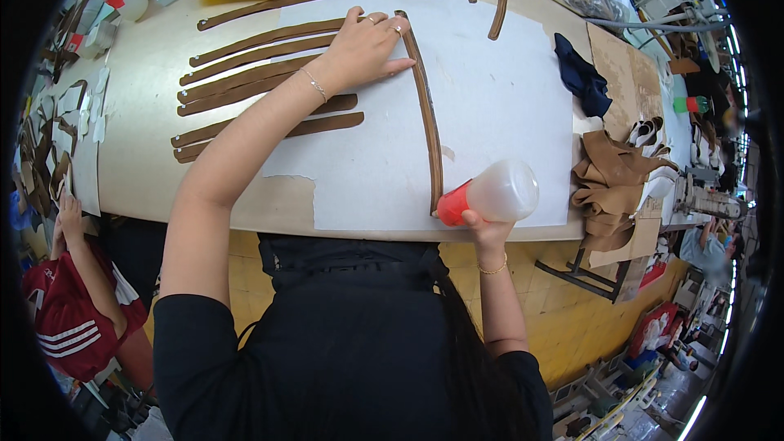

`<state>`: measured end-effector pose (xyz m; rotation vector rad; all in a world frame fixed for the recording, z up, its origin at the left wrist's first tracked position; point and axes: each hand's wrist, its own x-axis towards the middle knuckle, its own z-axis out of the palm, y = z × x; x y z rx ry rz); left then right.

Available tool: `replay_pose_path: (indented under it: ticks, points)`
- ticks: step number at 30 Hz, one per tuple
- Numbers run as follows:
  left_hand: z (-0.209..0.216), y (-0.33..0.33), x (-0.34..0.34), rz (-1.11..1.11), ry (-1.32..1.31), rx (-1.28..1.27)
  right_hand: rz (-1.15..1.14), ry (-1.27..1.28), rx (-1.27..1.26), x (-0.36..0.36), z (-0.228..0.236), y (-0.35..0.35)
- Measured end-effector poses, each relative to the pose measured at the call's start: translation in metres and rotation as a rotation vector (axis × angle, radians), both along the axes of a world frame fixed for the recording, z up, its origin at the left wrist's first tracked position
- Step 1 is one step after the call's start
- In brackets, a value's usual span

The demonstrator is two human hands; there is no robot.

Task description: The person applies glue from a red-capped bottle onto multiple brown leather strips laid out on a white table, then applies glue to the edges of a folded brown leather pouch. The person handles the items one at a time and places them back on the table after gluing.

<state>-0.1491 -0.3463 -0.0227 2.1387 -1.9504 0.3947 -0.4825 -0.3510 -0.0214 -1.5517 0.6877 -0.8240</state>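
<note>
The right hand (489, 237) grips a red-topped bottle (502, 190), tipped toward the brown strip (426, 114) beside it; the spread left hand (363, 53) apparently steadies that.

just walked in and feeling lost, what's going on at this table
The person's right hand holds a whitish bottle, its red end tipped down at the near end of a brown strip. The left hand is at that strip's far end. More brown strips lie to the left.

A workshop, long worktable (135, 159), brown strips (237, 80), heaped brown pieces (608, 184), co-worker (82, 310) at left, tube lights (692, 418).
</note>
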Motion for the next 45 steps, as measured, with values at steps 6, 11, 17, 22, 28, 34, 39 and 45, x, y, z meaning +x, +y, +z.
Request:
replay_pose_path:
  ticks: [6,11,17,22,28,34,39,45]
  points:
    - [0.004,-0.002,-0.003,0.015,0.059,0.073,-0.117,-0.075,0.063,-0.001,-0.011,0.016]
    - [0.018,-0.005,-0.001,0.089,0.247,0.191,-0.224,-0.377,0.443,0.005,0.002,-0.015]
    - [0.002,-0.016,0.016,0.07,0.437,-0.129,-0.458,-0.489,0.466,0.003,0.04,-0.072]
    - [0.001,-0.024,0.037,0.192,0.484,-0.086,-0.307,-0.674,0.671,-0.006,0.047,-0.112]
    - [0.005,-0.04,0.05,0.244,0.66,0.109,-0.362,-0.739,0.75,0.004,0.028,-0.149]
    - [0.011,-0.055,0.051,0.265,0.685,0.231,-0.442,-0.716,0.789,0.017,0.009,-0.154]
    - [0.015,-0.058,0.05,0.241,0.707,0.265,-0.402,-0.689,0.782,0.014,0.004,-0.156]
    - [0.015,-0.061,0.045,0.132,1.182,0.188,-0.372,-0.716,0.791,0.014,0.005,-0.156]
